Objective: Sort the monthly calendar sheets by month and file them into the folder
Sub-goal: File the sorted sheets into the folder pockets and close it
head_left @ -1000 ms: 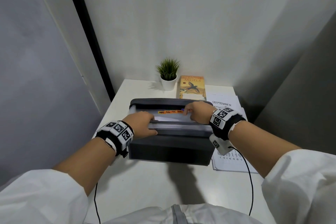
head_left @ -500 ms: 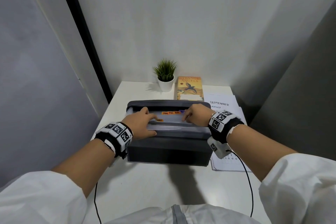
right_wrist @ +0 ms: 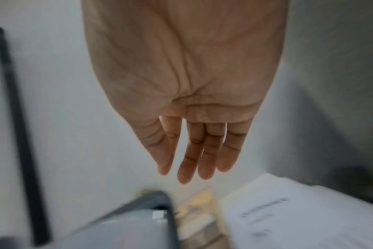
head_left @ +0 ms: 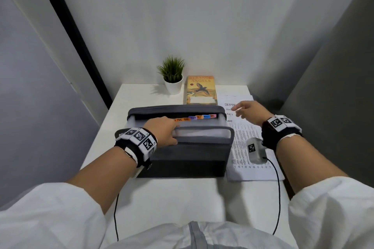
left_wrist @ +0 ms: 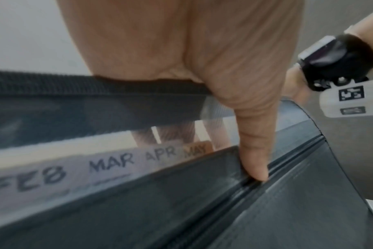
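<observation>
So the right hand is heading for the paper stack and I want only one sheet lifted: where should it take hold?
Judging by the fanned stack, pinch the top sheet at its free far edge, coming from above with the open right hand; the sheets lie flat and staggered.

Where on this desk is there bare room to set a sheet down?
Bare desk lies between the folder and the person, and left of the plant. The right side is crowded: calendar sheets fill it, under the right hand.

Soft even light; wrist views motion-blurred, edges warped.
</observation>
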A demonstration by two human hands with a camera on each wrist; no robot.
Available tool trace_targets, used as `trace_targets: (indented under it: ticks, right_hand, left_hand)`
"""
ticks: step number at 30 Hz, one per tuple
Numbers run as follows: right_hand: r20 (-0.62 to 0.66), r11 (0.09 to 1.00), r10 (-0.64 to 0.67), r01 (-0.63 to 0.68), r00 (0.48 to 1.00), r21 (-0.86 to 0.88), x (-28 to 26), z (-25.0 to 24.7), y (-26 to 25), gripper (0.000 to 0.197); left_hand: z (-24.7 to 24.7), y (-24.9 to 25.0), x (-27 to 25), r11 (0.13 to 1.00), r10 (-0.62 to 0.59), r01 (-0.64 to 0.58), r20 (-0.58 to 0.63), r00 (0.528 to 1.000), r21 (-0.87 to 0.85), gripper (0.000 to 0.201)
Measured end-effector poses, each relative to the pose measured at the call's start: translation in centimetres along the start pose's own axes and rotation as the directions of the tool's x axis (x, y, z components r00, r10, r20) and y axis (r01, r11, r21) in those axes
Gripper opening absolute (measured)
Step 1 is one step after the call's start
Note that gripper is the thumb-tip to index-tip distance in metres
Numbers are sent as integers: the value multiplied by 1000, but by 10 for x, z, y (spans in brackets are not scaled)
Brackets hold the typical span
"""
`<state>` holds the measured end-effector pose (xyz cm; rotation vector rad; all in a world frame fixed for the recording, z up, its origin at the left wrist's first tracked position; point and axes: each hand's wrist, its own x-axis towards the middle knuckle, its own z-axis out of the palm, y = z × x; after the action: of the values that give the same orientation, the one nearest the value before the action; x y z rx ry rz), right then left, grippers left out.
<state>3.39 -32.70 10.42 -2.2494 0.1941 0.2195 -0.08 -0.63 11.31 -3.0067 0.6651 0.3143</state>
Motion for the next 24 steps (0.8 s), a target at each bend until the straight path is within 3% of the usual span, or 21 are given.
trace_targets:
  ticks: [3, 7, 10, 13, 19, 22, 24]
  right_hand:
    - [-101, 964, 246, -254, 964, -73, -4, -16, 78, 22]
    - [-44, 790, 549, -535, 835, -298, -29, -5, 160, 32]
    - [-39, 723, 675, -671, 737, -167, -47, 6, 194, 36]
    - [-22, 672, 740, -740, 672, -20, -56, 10, 206, 37]
    - [11, 661, 745, -740, 667, 127, -50, 7, 201, 33]
    - [47, 654, 753, -755, 656, 45, -45, 8, 191, 29]
    - [103, 697, 714, -717, 693, -13, -38, 7, 182, 36]
  left_hand:
    - [4, -3, 2, 1000, -2, 1, -29, 1000, -10, 28]
    - [3, -5, 9, 999, -1, 1, -9, 1000, -45, 26]
    - [-1, -7, 14, 999, -11, 11, -9, 1000, -36, 31]
    - [-7, -9, 22, 999, -14, 14, -21, 1000, -31, 26]
    - [-7, -7, 31, 1000, -17, 17, -3, 1000, -18, 31]
    - [-6, -9, 33, 1000, -23, 23, 0, 1000, 11, 25]
    - [-5, -10, 33, 999, -25, 25, 1, 1000, 20, 26]
